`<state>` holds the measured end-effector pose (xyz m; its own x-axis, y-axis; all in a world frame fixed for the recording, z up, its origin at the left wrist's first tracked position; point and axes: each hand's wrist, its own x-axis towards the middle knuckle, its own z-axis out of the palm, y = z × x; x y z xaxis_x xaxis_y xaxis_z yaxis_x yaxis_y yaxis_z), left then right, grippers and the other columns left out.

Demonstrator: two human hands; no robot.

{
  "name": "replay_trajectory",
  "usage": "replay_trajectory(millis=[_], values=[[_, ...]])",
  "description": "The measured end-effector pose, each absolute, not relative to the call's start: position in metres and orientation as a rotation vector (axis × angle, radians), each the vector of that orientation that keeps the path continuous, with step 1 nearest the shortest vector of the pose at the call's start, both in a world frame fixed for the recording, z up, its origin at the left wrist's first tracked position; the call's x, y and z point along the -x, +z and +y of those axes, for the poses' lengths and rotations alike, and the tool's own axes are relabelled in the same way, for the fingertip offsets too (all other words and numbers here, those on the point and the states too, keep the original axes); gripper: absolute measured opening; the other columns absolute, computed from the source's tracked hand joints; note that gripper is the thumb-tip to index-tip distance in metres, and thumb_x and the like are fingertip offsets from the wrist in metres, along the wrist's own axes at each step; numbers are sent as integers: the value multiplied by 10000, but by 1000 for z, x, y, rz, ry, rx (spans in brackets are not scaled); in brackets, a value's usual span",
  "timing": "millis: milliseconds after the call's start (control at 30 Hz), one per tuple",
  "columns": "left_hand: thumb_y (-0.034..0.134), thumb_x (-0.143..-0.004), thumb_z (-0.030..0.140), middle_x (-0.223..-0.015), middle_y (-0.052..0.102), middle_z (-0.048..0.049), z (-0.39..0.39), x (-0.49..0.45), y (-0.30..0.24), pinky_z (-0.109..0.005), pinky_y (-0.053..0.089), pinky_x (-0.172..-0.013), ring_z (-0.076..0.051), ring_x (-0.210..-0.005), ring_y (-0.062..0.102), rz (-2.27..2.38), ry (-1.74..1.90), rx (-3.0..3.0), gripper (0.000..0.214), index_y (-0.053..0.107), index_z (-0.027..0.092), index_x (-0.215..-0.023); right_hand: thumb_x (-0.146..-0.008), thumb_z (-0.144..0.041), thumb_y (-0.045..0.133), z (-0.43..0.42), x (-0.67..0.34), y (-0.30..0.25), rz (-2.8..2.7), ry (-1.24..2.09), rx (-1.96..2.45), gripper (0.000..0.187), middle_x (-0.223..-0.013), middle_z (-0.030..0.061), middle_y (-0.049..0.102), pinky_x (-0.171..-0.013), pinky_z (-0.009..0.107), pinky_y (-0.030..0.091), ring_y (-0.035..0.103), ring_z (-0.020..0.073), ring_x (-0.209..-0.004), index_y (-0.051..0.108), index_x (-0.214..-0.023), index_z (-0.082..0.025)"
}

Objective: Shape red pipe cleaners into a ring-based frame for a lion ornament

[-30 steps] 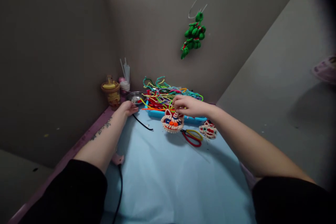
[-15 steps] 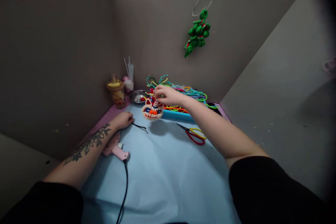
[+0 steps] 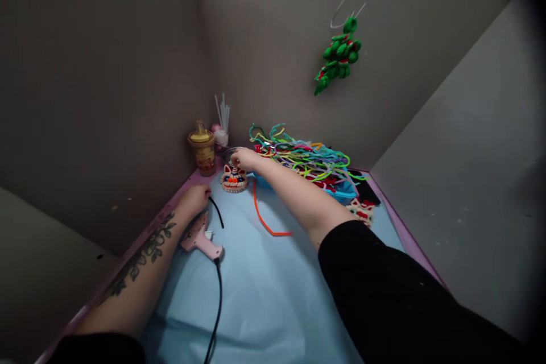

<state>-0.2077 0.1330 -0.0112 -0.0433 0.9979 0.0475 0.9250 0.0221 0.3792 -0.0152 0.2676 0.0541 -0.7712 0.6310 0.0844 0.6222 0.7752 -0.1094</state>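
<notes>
My left hand (image 3: 195, 199) is closed on a black pipe cleaner (image 3: 217, 214), whose free end hangs toward the blue cloth. My right hand (image 3: 244, 159) reaches across to the back left, fingers pinched at the top of a cream pipe-cleaner lion head (image 3: 234, 181) with blue and orange features. It appears to rest on the cloth; the exact grip is hard to make out. Below my left hand lies a pink glue gun (image 3: 203, 240). An orange pipe cleaner (image 3: 263, 224) lies bent on the cloth, beneath my right forearm's left side.
A blue tray (image 3: 347, 193) heaped with colourful pipe cleaners (image 3: 307, 153) stands at the back. A metal bowl (image 3: 227, 153), a drink cup (image 3: 203, 151) and white sticks (image 3: 223, 111) are back left. Another cream-and-red piece (image 3: 362, 211) lies right. A green ornament (image 3: 341, 57) hangs above.
My right hand has brought the lion head left and down to the cloth by the bowl. An orange pipe cleaner now lies on the cloth. The scissors are out of sight; the view has shifted.
</notes>
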Motion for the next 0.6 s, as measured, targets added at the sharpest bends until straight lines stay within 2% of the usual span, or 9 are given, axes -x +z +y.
replay_trajectory(millis=[100, 200, 300, 400, 467, 533, 600], values=[[457, -858, 214, -980, 688, -117, 136, 205, -14, -295, 425, -821, -225, -907, 602, 2140, 276, -2093, 236, 654, 125, -953, -807, -197, 573, 269, 9, 59, -2828, 88, 1037, 191, -1060, 95, 659, -764, 243, 404, 578, 179, -908, 686, -958, -167], [449, -851, 213, -1009, 679, -114, 140, 202, -8, -311, 437, -840, -227, -936, 607, 2131, 249, -2144, 249, 665, 146, -956, -860, -223, 508, 255, -6, 70, -2765, 40, 1084, 247, -1088, 121, 648, -808, 260, 407, 581, 191, -959, 646, -1049, -146], [441, -846, 226, -1063, 655, -122, 148, 193, 7, -322, 442, -865, -238, -988, 597, 2113, 278, -2197, 268, 669, 165, -972, -886, -265, 459, 217, -30, 73, -2720, 9, 1220, 237, -1025, 105, 669, -756, 267, 419, 603, 199, -918, 650, -979, -160], [427, -858, 281, -1099, 641, -119, 167, 179, 23, -314, 450, -863, -238, -1002, 594, 2078, 414, -2341, 324, 652, 174, -1065, -855, -417, 509, 158, -59, 58, -2926, 187, 1382, 289, -919, 92, 692, -665, 272, 423, 630, 219, -834, 661, -918, -180], [450, -838, 265, -1165, 630, -105, 186, 168, 32, -299, 424, -921, -230, -1068, 570, 1949, 499, -2476, 352, 639, 172, -1120, -807, -490, 559, 118, -78, 40, -3016, 288, 1417, 362, -985, 110, 681, -654, 284, 432, 633, 241, -850, 646, -972, -179], [476, -821, 271, -1214, 620, -103, 207, 158, 38, -303, 412, -939, -237, -1101, 557, 1836, 462, -2535, 388, 627, 172, -1164, -794, -483, 577, 84, -94, 21, -2939, 255, 1460, 420, -1063, 129, 647, -682, 307, 446, 621, 263, -909, 591, -1079, -175], [509, -800, 292, -1132, 667, -93, 225, 150, 41, -303, 436, -881, -241, -1024, 597, 1793, 336, -2471, 376, 651, 191, -1133, -821, -426, 561, 60, -107, 3, -2854, 243, 1479, 392, -1075, 130, 626, -727, 324, 452, 597, 268, -963, 554, -1119, -172]])
